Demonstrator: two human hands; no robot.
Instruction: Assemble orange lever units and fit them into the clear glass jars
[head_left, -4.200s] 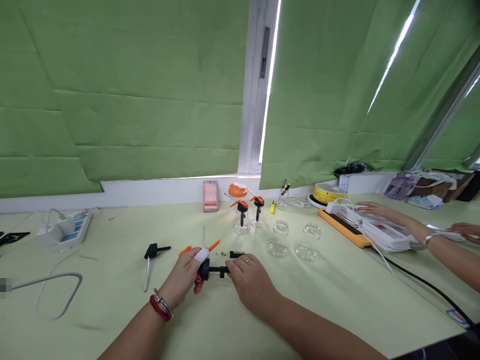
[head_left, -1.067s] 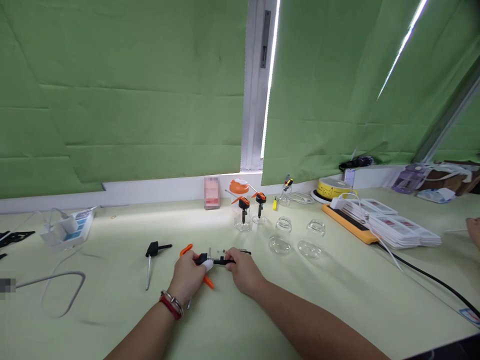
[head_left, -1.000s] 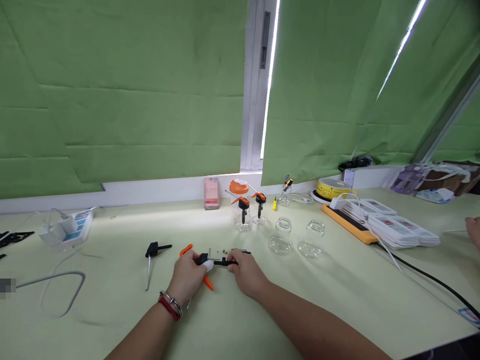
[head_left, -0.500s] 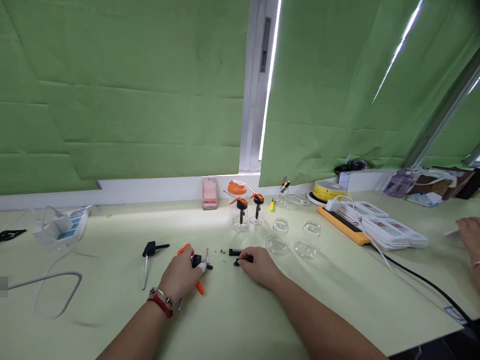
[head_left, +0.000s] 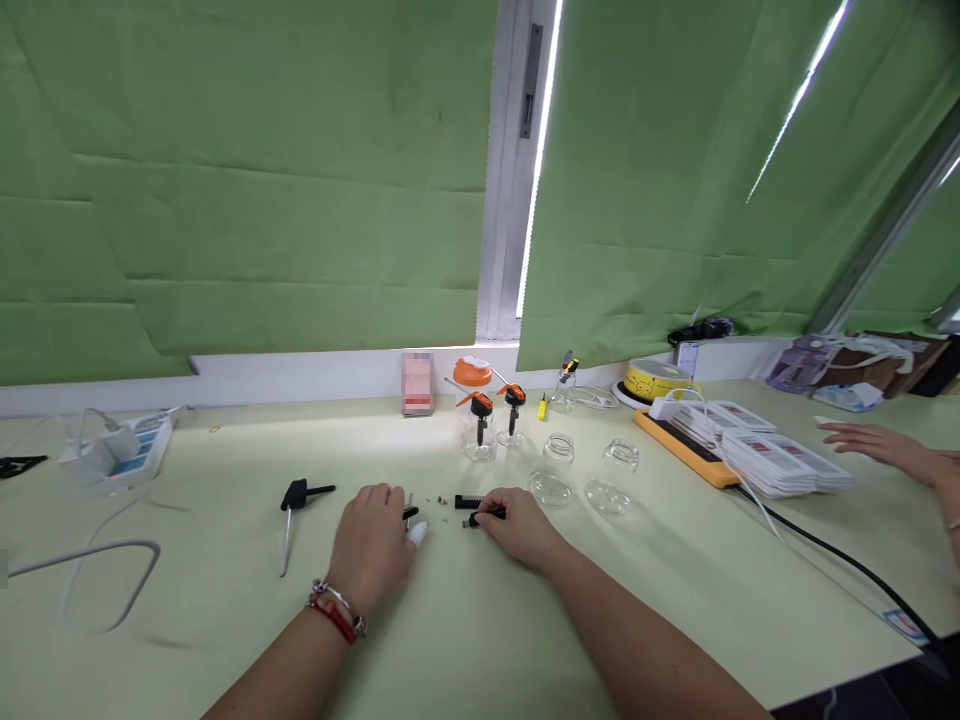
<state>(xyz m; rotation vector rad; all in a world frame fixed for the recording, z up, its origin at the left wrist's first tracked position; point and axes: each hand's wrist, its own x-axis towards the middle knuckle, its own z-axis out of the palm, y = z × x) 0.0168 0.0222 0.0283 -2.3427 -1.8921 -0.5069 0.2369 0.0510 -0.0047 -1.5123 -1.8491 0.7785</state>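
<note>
My left hand (head_left: pixel 371 540) is curled palm down on the table, its white-wrapped thumb out to the right. A black part (head_left: pixel 410 512) with a thin metal rod shows at its fingertips; what lies under the palm is hidden. My right hand (head_left: pixel 521 525) pinches a small dark cylindrical part (head_left: pixel 472 520) low over the table. Just behind that part lies a black ridged piece (head_left: pixel 469 502). Tiny brownish bits (head_left: pixel 441 500) are scattered between my hands. Left of my left hand rests a black-handled tool (head_left: pixel 298 494) with a metal shaft.
Two orange-topped grinder-like jars (head_left: pixel 481 430) stand behind, beside two open glass jars (head_left: pixel 556 470). To the right are an orange-edged power strip (head_left: pixel 679 450) and stacked white cards (head_left: pixel 780 465). Another person's hand (head_left: pixel 885 445) reaches in from the right. A white cable (head_left: pixel 112 548) loops at left.
My left hand has turned palm down and shifted right, covering the orange-and-black part seen before. My right hand stays nearly still. The other person's hand has moved left, fingers stretched.
</note>
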